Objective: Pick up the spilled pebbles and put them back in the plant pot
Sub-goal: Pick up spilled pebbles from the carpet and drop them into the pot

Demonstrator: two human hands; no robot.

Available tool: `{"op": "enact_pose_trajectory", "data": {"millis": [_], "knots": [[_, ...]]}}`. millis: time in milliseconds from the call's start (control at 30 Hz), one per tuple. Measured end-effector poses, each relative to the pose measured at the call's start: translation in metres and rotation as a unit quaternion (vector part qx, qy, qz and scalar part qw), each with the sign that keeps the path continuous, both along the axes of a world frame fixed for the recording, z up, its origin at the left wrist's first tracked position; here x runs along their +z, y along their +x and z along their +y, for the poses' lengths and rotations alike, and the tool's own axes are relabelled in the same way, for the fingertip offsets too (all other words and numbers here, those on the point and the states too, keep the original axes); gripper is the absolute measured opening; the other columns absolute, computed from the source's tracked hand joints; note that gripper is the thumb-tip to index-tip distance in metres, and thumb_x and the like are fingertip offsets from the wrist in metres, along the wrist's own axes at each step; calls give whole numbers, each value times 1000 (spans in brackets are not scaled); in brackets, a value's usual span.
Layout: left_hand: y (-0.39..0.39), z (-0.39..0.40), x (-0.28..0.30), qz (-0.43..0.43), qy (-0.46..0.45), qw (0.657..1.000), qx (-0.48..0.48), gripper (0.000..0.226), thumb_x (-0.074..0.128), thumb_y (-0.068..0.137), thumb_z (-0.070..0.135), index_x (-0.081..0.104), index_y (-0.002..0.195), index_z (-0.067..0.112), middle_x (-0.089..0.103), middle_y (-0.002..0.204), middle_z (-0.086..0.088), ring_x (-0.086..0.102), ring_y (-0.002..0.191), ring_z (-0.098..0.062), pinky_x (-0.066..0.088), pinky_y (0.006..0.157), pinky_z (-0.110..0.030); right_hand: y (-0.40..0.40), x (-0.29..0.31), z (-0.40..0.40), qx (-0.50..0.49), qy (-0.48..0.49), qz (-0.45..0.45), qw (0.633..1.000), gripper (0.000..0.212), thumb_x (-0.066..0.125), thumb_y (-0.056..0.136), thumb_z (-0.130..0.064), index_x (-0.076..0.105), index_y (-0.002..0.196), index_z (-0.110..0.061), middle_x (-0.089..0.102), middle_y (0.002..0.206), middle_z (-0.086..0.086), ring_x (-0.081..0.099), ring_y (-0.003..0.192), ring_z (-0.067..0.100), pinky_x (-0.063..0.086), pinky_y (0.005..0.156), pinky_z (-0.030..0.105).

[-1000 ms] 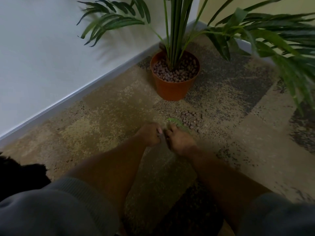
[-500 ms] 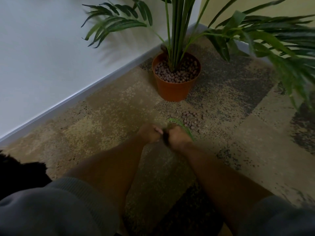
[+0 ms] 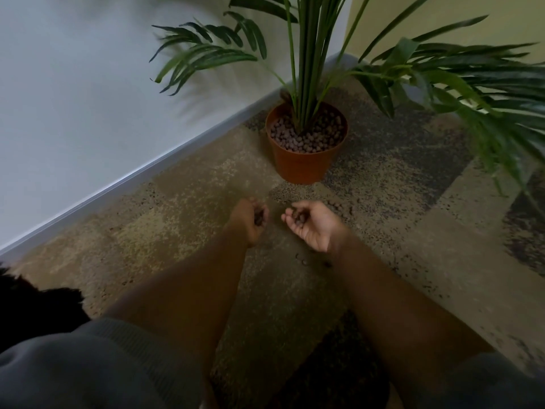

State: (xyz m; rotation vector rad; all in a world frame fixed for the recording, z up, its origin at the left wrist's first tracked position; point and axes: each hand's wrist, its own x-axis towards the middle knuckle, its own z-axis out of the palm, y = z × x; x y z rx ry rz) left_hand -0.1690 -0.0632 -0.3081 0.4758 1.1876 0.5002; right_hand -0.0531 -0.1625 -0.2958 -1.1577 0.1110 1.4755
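Patchy brown and grey carpet (image 3: 188, 219) runs up to a pale wall with a skirting board. Against that corner stands the orange plant pot (image 3: 300, 166), topped with pebbles around the palm stems. Both hands are held just above the carpet, near each other but apart. The left hand (image 3: 247, 219) curls its grip around a few dark pebbles. The right hand (image 3: 312, 225) is palm-up, fingers cupped around its own small pile. More spilled pebbles (image 3: 342, 206) lie on the carpet just beyond the right hand, in front of the pot.
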Motion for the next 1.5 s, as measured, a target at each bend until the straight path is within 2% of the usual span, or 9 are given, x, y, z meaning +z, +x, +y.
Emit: {"op": "enact_pose_trajectory", "data": {"millis": [133,267,467,533,733,967,1233,1333,1500], "knots": [[19,19,34,-63,-19,993,96,22,43,100,17,61,92,6,62,85,-9,59,75,-14,53,74,-21,9,40,26,-35,26,17,999,22,43,100,-7,52,118,1,64,105,18,64,100,25,59,77,27],[42,30,75,-131,8,987,92,30,40,102,16,58,122,2,62,120,-16,63,108,-20,54,87,-23,20,77,51,-134,81,30,987,21,40,100,-10,55,107,3,56,119,23,57,121,30,50,102,39],[71,45,109,-144,84,984,66,26,30,104,13,51,93,0,54,83,-12,50,68,-18,51,93,-31,32,103,83,-238,130,47,961,41,28,101,-12,45,132,7,49,96,16,50,80,26,46,101,41],[74,49,117,-159,93,982,41,31,27,103,12,50,86,0,50,78,-13,48,66,-21,52,81,-33,33,107,86,-243,143,47,958,43,25,100,-10,44,136,5,52,106,18,55,99,31,41,109,46],[64,60,113,-275,33,961,9,49,22,104,17,20,145,-11,35,147,-29,36,137,-40,27,115,-51,43,113,80,-236,155,69,957,50,21,104,-11,24,152,-1,28,156,18,30,144,30,24,120,46],[40,42,88,-155,93,982,63,36,32,104,16,52,130,1,62,125,-16,65,109,-23,55,92,-30,43,94,61,-190,126,47,972,44,29,100,-1,35,143,8,42,146,25,43,136,33,39,113,40],[6,12,13,210,202,940,-176,17,53,96,22,66,96,12,61,77,-3,53,59,-12,44,47,-22,24,40,26,-26,-46,-137,989,27,47,97,-3,54,123,-1,64,109,15,67,91,23,60,68,25],[-4,0,-6,295,249,861,-332,18,60,91,17,67,106,9,62,94,-8,61,83,-21,55,77,-35,19,13,12,81,-143,-288,944,23,50,96,-4,61,116,-4,64,111,12,63,81,16,59,64,24],[-14,-17,-25,291,198,841,-411,10,61,86,-5,65,83,3,62,92,-14,58,82,-26,51,93,-43,22,-17,-22,391,-211,-610,656,22,44,95,-16,61,82,-9,51,77,1,48,73,14,44,74,27]]}}
